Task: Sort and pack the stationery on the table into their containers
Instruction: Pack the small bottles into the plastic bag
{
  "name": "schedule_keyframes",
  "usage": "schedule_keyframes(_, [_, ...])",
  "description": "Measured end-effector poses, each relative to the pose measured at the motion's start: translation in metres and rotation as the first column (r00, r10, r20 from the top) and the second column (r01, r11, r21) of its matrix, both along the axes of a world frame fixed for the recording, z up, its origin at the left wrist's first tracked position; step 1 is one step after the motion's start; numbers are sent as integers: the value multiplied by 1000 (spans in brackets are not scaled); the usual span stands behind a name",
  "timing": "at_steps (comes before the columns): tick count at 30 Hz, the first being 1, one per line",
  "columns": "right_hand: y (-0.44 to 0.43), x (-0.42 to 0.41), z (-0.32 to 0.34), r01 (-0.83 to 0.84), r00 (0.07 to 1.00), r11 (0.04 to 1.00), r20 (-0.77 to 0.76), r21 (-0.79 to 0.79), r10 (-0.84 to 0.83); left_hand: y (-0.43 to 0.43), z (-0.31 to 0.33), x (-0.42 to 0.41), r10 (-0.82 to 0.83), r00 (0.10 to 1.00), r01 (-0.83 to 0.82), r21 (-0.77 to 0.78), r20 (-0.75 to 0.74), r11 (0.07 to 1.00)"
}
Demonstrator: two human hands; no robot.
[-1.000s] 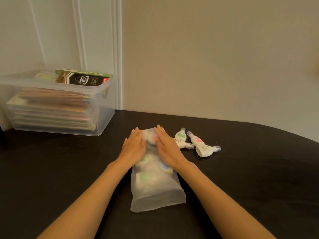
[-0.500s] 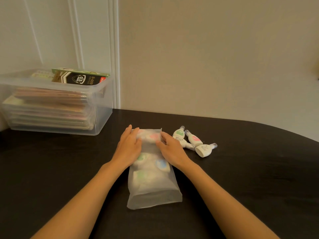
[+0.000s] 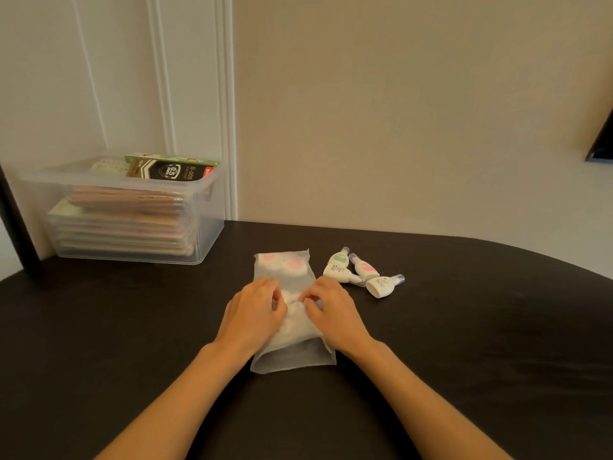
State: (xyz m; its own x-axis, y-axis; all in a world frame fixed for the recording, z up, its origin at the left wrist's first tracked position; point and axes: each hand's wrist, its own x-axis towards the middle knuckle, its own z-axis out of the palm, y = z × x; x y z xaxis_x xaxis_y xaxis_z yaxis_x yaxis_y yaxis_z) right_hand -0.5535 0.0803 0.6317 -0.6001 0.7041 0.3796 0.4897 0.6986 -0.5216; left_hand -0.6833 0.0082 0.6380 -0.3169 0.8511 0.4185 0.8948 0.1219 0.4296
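Frosted translucent plastic pouch (image 3: 292, 358) lies flat about midway across the black table (image 3: 481, 343), lengthwise, one short end toward the far edge and the other toward the near edge. Through its film, white pieces with pink patches (image 3: 293, 266) show at the far end; what fills the rest is too blurred to tell.

Both bare hands rest on the middle of the pouch. The left hand (image 3: 255, 315) comes in over the pouch's left side and the right hand (image 3: 336, 312) over its right side. The fingers of each are curled inward toward the other hand, and the fingertips pinch the film between them, so that it bunches up there. The two hands are close but not touching.

Just beside the pouch on the right, near its far end, a cluster of small white bottle-shaped stationery pieces with clear caps lies loose on the surface. Among them are a green-labelled piece (image 3: 339, 260), a pink-labelled piece (image 3: 366, 268) and a piece nearest the right hand (image 3: 381, 287). They touch or nearly touch one another and lie clear of the pouch.

At the far left corner stands a clear rectangular plastic storage box (image 3: 205, 234), against the wall. It holds a stack of flat packets (image 3: 126, 220), and on top of them lies a black and green carton printed "0.5 mm" (image 3: 172, 171).
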Motion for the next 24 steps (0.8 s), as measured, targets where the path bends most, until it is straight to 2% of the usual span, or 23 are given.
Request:
schedule_keyframes(6, [-2, 1, -2, 23, 993, 1000, 112, -7, -22, 0, -3, -1, 14, 997, -13, 5, -71, 1000])
schedule_keyframes(13, [7, -4, -3, 44, 982, 997, 186, -60, -32, 5, -4, -2, 44, 997, -46, -31, -58, 998])
schedule_keyframes(21, [13, -8, -4, 4, 997, 997, 78, -79, 3, 9, -1, -5, 69, 996, -65, -77, 54, 995])
schedule_keyframes(24, [14, -10, -3, -18, 998, 996, 65, -90, 23, 12, -2, -7, 83, 996, -79, -83, 44, 993])
